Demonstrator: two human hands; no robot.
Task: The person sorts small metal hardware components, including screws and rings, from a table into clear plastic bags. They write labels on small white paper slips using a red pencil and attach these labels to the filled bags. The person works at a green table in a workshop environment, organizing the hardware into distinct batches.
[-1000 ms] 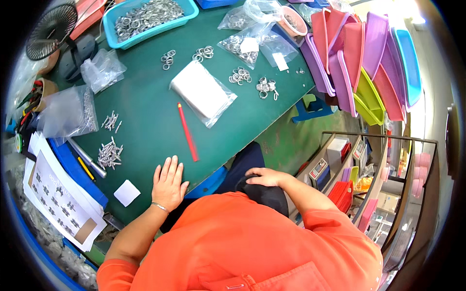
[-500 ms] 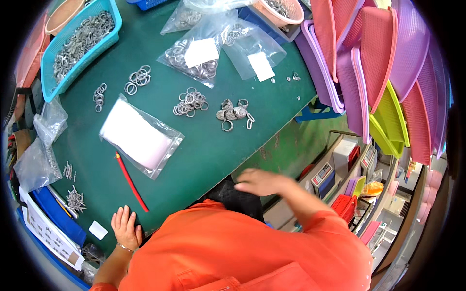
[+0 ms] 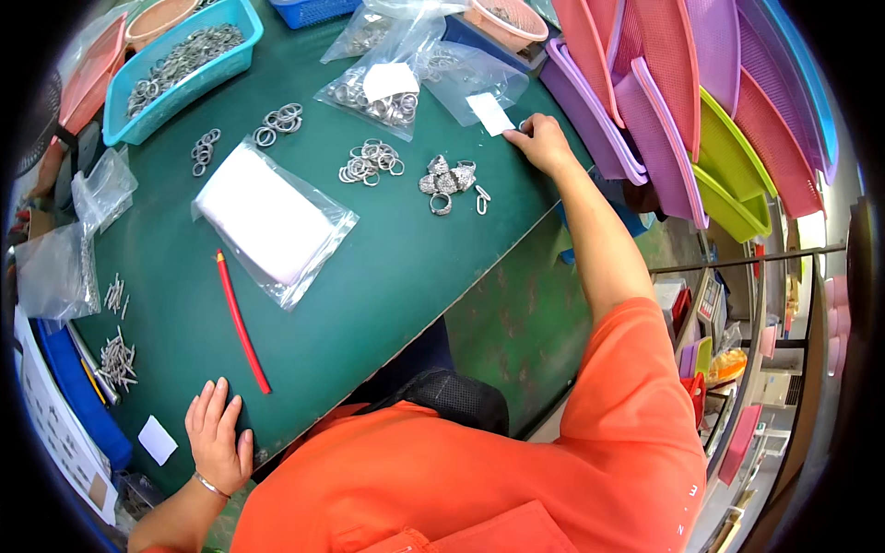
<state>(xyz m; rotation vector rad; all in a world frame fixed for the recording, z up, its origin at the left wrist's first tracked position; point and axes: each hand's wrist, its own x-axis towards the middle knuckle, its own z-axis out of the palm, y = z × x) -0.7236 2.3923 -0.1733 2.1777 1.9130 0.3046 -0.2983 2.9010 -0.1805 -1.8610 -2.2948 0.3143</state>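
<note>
Right hand (image 3: 542,143) stretched far, fingertips pinching white label (image 3: 489,113) on clear bag (image 3: 466,78) by purple trays (image 3: 604,120); left hand (image 3: 218,438) flat, empty. Could drag bag, scattering nearby metal clasps (image 3: 449,178)

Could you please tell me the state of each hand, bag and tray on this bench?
Right hand: outstretched, fingers on the white label of a clear bag.
Left hand: flat on the green table, holding nothing.
Bag of white sheets: lying flat.
Red pencil: lying loose.
Blue tray: filled with metal rings.
</note>
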